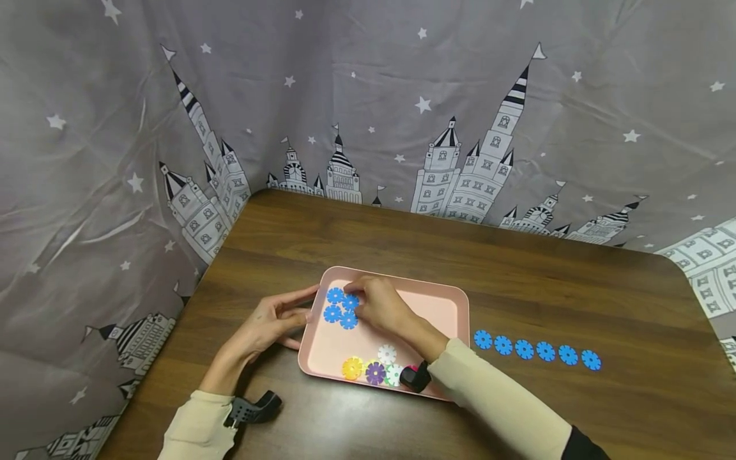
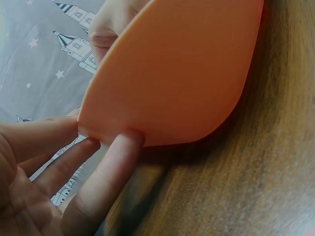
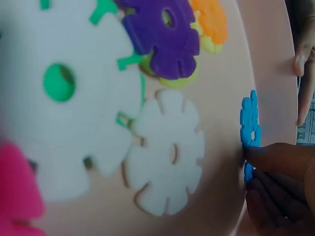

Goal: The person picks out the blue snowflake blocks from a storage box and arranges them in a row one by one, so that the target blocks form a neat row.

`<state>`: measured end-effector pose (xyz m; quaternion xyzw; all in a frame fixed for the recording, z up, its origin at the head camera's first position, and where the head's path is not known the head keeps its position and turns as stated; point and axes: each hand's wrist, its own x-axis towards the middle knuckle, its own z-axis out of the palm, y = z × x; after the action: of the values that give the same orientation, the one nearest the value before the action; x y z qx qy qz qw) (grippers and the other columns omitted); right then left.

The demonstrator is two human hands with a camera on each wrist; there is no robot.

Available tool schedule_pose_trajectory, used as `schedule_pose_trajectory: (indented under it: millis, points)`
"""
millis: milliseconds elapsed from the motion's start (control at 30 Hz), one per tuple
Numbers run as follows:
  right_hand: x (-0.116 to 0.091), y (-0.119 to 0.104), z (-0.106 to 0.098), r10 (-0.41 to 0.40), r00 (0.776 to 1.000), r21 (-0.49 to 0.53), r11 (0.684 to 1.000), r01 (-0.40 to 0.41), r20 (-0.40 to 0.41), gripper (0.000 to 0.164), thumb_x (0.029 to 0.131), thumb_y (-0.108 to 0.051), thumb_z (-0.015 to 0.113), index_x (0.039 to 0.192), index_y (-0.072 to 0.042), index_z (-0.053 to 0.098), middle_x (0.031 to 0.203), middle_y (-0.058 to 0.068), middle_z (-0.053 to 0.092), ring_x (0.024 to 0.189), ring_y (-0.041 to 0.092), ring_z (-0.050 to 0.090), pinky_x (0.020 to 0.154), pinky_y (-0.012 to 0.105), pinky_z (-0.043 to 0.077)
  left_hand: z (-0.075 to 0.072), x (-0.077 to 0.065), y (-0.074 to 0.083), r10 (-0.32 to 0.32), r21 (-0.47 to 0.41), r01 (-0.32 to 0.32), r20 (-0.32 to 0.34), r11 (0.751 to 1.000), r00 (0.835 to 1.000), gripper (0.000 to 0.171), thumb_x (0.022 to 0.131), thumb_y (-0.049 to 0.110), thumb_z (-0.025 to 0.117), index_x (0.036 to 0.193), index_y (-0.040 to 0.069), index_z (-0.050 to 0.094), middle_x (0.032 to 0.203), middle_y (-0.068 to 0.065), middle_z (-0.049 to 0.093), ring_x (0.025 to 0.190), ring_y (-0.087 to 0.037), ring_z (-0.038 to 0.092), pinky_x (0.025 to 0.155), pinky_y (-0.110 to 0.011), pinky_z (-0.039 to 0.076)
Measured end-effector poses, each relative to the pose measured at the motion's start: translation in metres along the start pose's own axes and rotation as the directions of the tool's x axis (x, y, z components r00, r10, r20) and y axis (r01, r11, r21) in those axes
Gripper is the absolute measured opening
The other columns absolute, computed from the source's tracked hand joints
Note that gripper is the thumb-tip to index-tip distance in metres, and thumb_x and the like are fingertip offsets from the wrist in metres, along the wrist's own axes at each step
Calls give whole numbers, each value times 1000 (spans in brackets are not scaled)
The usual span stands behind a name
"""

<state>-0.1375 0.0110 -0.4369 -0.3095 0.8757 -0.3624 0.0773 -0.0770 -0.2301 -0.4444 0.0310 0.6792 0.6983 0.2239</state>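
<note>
The right hand (image 1: 384,308) had a blue disc (image 1: 350,302) pinched between thumb and finger at the pink tray's (image 1: 432,310) far left, while the left hand (image 1: 266,324) rested fairly straight fingers against its left wall. I'd say a light edge grip worked best, since neighbouring discs (image 1: 332,313) sat close enough to nudge.

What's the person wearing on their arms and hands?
The left hand and right hand wear no gloves. The left sleeve and right sleeve are cream, with black material showing farther up the right one. A black gadget sits at each wrist, the left one curved.
</note>
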Motion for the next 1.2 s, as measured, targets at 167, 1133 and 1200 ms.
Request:
schedule_pose_trajectory:
  millis: [167,1133,1200]
  points:
    - [2,0,3,-24,1000,-25,999,24,0,33,75,9,74,108,3,73,102,13,71,89,20,62,81,29,55,0,0,0,1,-6,-1,0,1000,1000,59,95,1,62,149,2,40,140,-30,48,108,-31,64,65,-52,60]
    - [0,-6,-3,-53,996,-174,983,65,74,29,77,0,75,106,1,73,104,11,64,97,22,62,91,32,54,1,-1,0,1,-1,-1,13,1000,1000,60,96,4,62,150,0,36,136,-34,49,112,-32,62,68,-52,60]
    - [-1,-5,-5,-55,995,-171,983,67,78,30,77,1,74,106,2,73,104,11,64,96,22,62,89,32,54,0,-1,0,1,-2,-1,12,1000,1000,60,96,4,62,150,0,37,136,-34,49,112,-32,62,68,-52,60]
